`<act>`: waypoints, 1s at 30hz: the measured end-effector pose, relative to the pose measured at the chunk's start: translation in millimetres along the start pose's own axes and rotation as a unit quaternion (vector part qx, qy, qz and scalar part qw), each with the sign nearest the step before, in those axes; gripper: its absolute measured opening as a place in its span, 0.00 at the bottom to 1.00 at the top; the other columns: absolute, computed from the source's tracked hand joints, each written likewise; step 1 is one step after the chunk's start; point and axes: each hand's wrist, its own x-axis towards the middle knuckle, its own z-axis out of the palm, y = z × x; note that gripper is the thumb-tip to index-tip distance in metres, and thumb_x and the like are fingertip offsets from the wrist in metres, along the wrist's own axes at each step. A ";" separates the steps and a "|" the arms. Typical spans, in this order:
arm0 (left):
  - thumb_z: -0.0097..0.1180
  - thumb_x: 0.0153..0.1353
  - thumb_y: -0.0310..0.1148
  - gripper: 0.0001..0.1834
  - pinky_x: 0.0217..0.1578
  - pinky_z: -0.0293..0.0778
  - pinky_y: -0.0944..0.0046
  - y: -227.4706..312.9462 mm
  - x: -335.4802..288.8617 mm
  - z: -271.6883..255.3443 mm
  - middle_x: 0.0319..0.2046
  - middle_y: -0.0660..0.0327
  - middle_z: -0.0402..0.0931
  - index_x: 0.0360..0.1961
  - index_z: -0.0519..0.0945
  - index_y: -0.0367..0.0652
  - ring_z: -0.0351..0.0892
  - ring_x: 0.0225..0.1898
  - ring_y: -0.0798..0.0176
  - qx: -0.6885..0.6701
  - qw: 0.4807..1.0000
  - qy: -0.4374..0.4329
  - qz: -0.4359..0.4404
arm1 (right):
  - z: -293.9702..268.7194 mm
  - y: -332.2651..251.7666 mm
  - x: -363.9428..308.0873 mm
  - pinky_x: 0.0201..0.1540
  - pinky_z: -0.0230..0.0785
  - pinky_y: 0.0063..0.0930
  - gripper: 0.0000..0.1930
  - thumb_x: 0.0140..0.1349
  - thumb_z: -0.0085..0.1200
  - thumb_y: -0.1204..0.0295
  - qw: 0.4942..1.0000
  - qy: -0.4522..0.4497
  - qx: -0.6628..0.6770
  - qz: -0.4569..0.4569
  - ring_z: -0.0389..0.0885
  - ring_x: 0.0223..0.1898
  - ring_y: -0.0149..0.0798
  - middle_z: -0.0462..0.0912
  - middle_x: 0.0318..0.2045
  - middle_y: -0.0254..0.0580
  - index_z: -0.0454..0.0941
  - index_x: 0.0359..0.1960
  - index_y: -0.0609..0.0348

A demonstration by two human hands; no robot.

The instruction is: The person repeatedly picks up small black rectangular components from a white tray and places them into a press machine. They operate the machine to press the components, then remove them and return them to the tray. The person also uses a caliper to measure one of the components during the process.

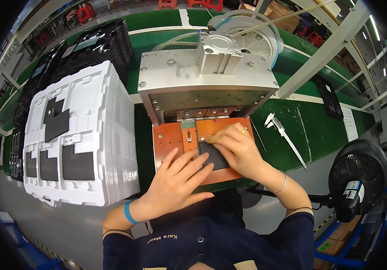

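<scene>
A small black sheet [217, 156] lies on the orange base plate [168, 135] of a metal press [171, 74]. My left hand [171, 186] is held low over the plate, fingers spread, with the fingertips at the sheet's left side. At the sheet's far edge, beside small metal pins, my right hand [243, 153] has its thumb and fingers pinched together. What lies between those fingertips is hidden. Left of the press stands a stack of white plastic trays [112, 135]; its top tray holds several black pieces [78, 164] of the same look.
A caliper [288, 141] lies right of the press on the green bench [265, 105]. A black fan [358, 166] stands at the right edge. Black trays [99, 49] are piled at the far left. A clear reel [252, 38] and a slanted frame post [319, 54] rise behind the press.
</scene>
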 end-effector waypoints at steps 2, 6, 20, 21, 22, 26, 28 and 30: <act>0.65 0.51 0.54 0.31 0.62 0.60 0.42 -3.1 0.4 3.6 0.57 0.59 0.74 0.52 0.79 0.46 0.69 0.60 0.51 0.003 1.000 -0.023 -0.001 | 5.1 -0.5 -0.6 0.44 0.67 0.35 0.10 0.53 0.58 0.78 1.000 -0.029 -0.009 -0.007 0.75 0.40 0.42 0.80 0.36 0.35 0.82 0.39 0.57; 0.65 0.51 0.55 0.32 0.61 0.61 0.41 -6.2 0.2 2.3 0.58 0.59 0.74 0.53 0.79 0.47 0.68 0.61 0.50 0.009 0.999 -0.051 -0.004 | 3.2 -8.7 4.0 0.47 0.66 0.37 0.16 0.51 0.56 0.78 0.996 -0.053 -0.064 -0.012 0.74 0.44 0.41 0.78 0.43 0.36 0.80 0.44 0.55; 0.62 0.51 0.60 0.34 0.61 0.64 0.42 -10.0 0.4 1.2 0.58 0.58 0.74 0.53 0.80 0.47 0.69 0.61 0.47 -0.019 0.997 -0.071 -0.021 | 1.6 -7.0 0.8 0.51 0.66 0.38 0.19 0.51 0.61 0.75 0.998 -0.042 -0.036 0.035 0.72 0.50 0.45 0.76 0.51 0.40 0.80 0.47 0.54; 0.62 0.52 0.61 0.35 0.61 0.63 0.42 -10.4 -0.2 1.0 0.58 0.58 0.74 0.53 0.80 0.47 0.69 0.61 0.47 -0.017 0.997 -0.074 -0.022 | -1.7 -7.7 -0.1 0.52 0.67 0.38 0.18 0.51 0.62 0.75 0.998 -0.032 -0.039 0.040 0.73 0.51 0.46 0.76 0.52 0.40 0.80 0.47 0.54; 0.61 0.52 0.62 0.36 0.61 0.63 0.42 -10.5 -0.7 0.4 0.58 0.58 0.74 0.54 0.80 0.47 0.69 0.61 0.47 -0.016 0.997 -0.076 -0.023 | -8.4 -11.8 -4.3 0.52 0.67 0.38 0.18 0.51 0.63 0.74 0.996 -0.048 -0.003 0.069 0.73 0.51 0.46 0.76 0.52 0.41 0.80 0.47 0.55; 0.58 0.52 0.65 0.39 0.62 0.61 0.41 -9.2 -1.1 -3.0 0.59 0.57 0.74 0.55 0.79 0.45 0.68 0.62 0.47 -0.037 0.996 -0.073 -0.036 | -29.5 -20.2 -23.1 0.51 0.70 0.37 0.19 0.51 0.67 0.67 0.990 -0.106 0.020 0.096 0.75 0.52 0.46 0.77 0.53 0.43 0.80 0.45 0.57; 0.59 0.51 0.65 0.40 0.63 0.60 0.41 -7.8 2.1 -6.9 0.59 0.56 0.73 0.55 0.79 0.44 0.68 0.62 0.46 -0.045 0.995 -0.078 -0.043 | -27.0 -14.8 -26.7 0.51 0.70 0.38 0.19 0.50 0.67 0.66 0.992 -0.100 0.016 0.071 0.75 0.51 0.46 0.78 0.52 0.43 0.80 0.44 0.58; 0.59 0.51 0.64 0.40 0.63 0.59 0.40 -9.3 9.8 -10.8 0.59 0.55 0.72 0.56 0.78 0.43 0.66 0.63 0.45 -0.042 0.994 -0.083 -0.051 | -22.7 -7.4 -17.7 0.51 0.70 0.38 0.17 0.50 0.67 0.67 0.993 -0.084 0.026 0.073 0.76 0.50 0.46 0.79 0.49 0.43 0.81 0.42 0.58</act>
